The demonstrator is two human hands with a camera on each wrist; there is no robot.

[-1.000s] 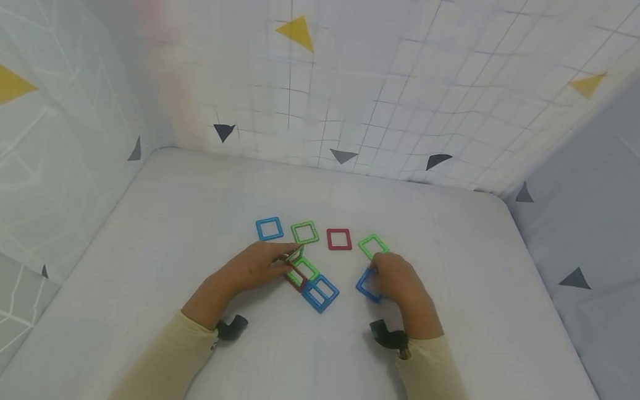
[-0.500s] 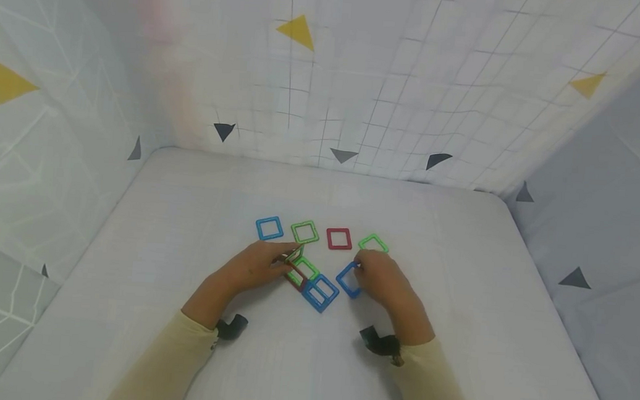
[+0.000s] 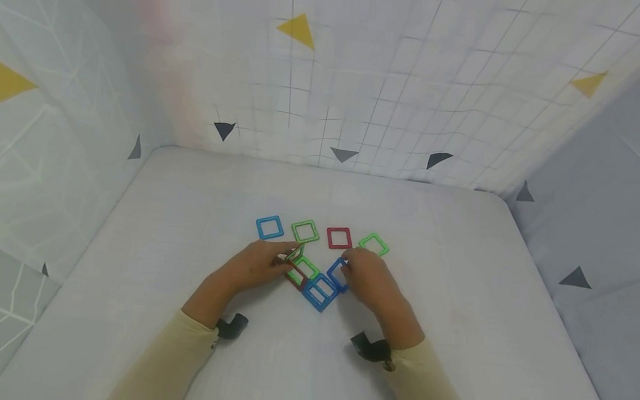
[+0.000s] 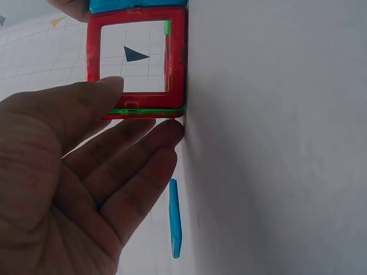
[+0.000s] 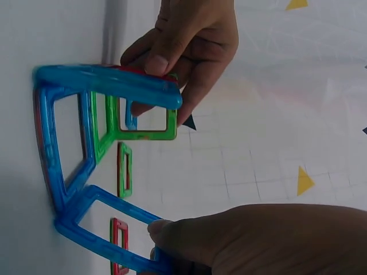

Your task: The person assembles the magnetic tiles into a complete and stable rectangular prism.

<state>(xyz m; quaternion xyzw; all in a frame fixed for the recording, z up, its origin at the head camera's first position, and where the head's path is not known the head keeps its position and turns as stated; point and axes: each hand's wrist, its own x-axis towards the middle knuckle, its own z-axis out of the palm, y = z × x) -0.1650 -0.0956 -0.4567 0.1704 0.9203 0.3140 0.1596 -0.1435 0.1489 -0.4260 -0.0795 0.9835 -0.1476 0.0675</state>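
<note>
Magnetic tiles, all square frames, form a partly boxed structure in the middle of the table. My left hand [image 3: 256,267] pinches its far left corner, thumb on an upright red tile [image 4: 178,63]. An upright green tile [image 5: 146,135] meets the red one there. At the near end a blue tile [image 5: 109,82] stands on edge beside a flat blue tile [image 5: 49,143]. My right hand [image 3: 372,279] pinches another blue tile [image 5: 103,246] between thumb and fingers, tilted, its corner right at the flat blue tile's edge. The right fingertips are mostly hidden behind the thumb.
Behind the structure lie loose tiles in a row: blue [image 3: 259,230], green [image 3: 308,241], red [image 3: 340,248] and another green [image 3: 382,242]. The white table [image 3: 230,373] ends at cloth walls with triangle marks.
My right hand has moved left with its blue tile, from apart on the right up to the structure's blue end. The left hand has kept its grip in place.
</note>
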